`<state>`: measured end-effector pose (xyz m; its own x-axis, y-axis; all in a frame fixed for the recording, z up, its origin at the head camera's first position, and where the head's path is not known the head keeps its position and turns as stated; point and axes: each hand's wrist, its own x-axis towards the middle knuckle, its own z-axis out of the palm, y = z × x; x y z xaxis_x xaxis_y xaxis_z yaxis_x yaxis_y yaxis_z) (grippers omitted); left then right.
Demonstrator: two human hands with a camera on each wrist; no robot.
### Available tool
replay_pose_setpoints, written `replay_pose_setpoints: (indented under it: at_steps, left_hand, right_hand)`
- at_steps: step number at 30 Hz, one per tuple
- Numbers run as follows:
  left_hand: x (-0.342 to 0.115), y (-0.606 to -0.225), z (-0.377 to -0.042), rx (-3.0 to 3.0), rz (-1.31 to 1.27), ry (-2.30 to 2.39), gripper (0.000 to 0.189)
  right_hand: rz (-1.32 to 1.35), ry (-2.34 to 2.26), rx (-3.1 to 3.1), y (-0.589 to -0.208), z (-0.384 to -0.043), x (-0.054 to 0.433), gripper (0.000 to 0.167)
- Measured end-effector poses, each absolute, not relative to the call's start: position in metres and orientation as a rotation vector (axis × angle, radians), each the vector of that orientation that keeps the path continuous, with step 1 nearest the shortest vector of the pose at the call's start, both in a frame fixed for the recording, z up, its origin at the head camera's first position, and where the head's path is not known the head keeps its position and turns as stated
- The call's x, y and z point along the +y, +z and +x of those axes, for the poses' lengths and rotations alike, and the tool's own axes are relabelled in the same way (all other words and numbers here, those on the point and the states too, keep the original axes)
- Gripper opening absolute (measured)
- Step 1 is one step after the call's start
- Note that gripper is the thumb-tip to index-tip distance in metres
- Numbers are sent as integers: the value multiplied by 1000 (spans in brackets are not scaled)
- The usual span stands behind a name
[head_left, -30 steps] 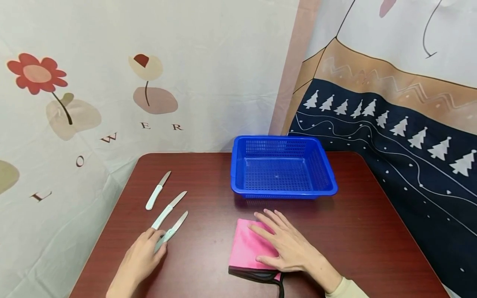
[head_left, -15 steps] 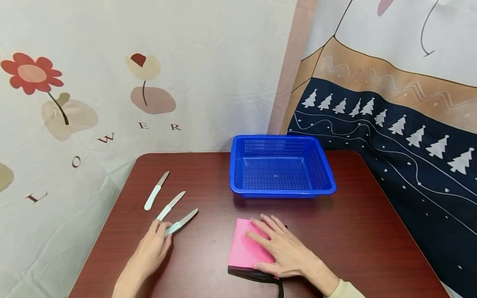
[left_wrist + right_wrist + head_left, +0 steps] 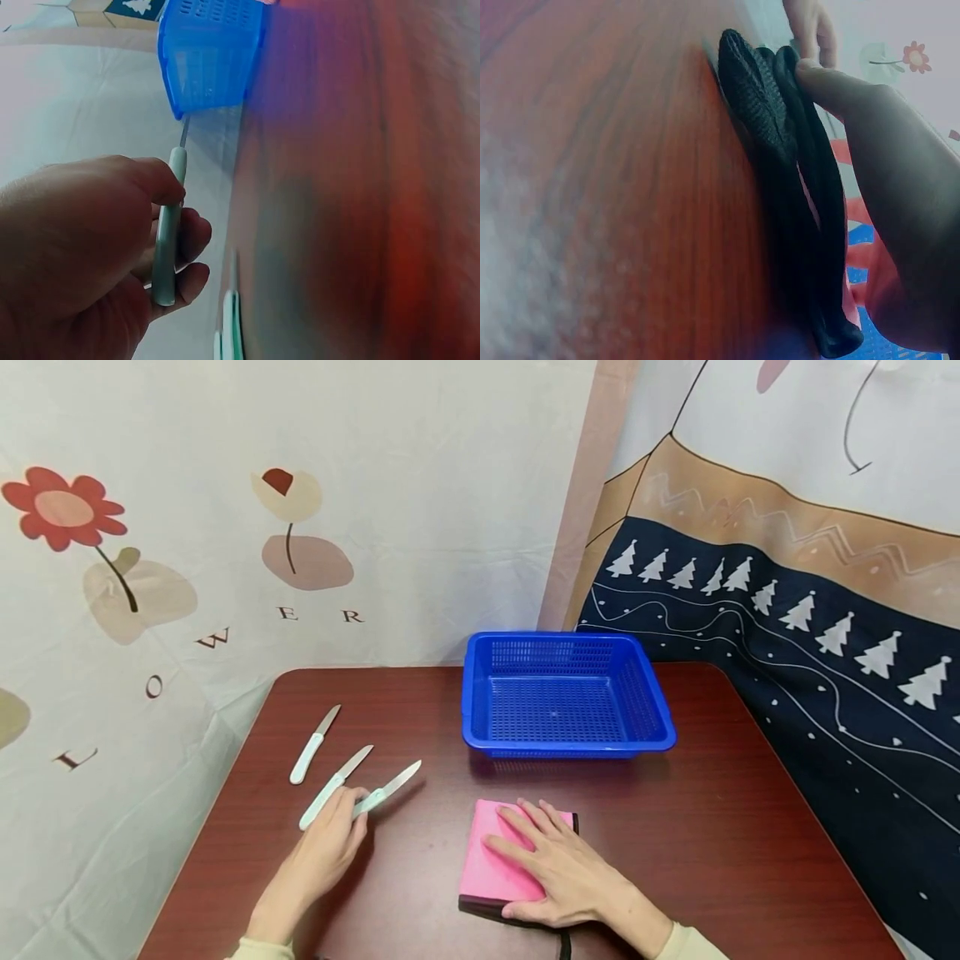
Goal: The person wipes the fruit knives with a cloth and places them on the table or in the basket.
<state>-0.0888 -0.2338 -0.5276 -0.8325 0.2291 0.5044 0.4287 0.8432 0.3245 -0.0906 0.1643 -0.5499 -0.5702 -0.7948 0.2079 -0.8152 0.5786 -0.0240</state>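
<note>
My left hand (image 3: 318, 852) holds a small paring knife (image 3: 378, 795) by its pale green handle, blade toward the upper right. In the left wrist view, the knife's handle (image 3: 166, 259) is pinched between thumb and fingers, above the tabletop. Two more paring knives with pale handles lie to the left: one knife (image 3: 330, 787) right beside that hand, another knife (image 3: 309, 756) farther back. My right hand (image 3: 562, 872) rests with spread fingers on a folded pink cloth item (image 3: 491, 860) with black edging (image 3: 780, 202). What kind of cloth item it is cannot be told.
A blue perforated plastic basket (image 3: 570, 750) stands at the back of the brown wooden table (image 3: 712, 827). Printed curtains (image 3: 450, 510) hang close behind the table and along its right side. A black strap (image 3: 565, 943) trails from the cloth toward the near side.
My left hand has moved up and right with the knife, away from the table's near side. My right hand has shifted slightly down and left on the pink cloth.
</note>
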Motion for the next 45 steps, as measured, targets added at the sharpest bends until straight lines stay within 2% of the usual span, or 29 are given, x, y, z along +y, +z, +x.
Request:
replay_pose_setpoints:
  at_steps: [6, 13, 23, 30, 45]
  left_hand:
    - [-223, -521, -97, -2495, -558, -609, 41]
    - [-216, -514, -101, -2494, -562, -656, 41]
    - [-209, -504, -108, -2502, -574, -671, 33]
    - [-203, -499, -110, -2518, -587, -629, 34]
    - [-186, -497, -116, -2505, -655, -602, 34]
  right_hand:
    - [1364, 149, -2666, -551, -90, 161, 93]
    - [1350, 125, -2676, -550, -89, 158, 96]
    - [1332, 115, -2618, -551, -91, 154, 82]
    - [1305, 130, -2521, -554, -95, 153, 72]
    - [1328, 214, -2504, -553, -100, 161, 66]
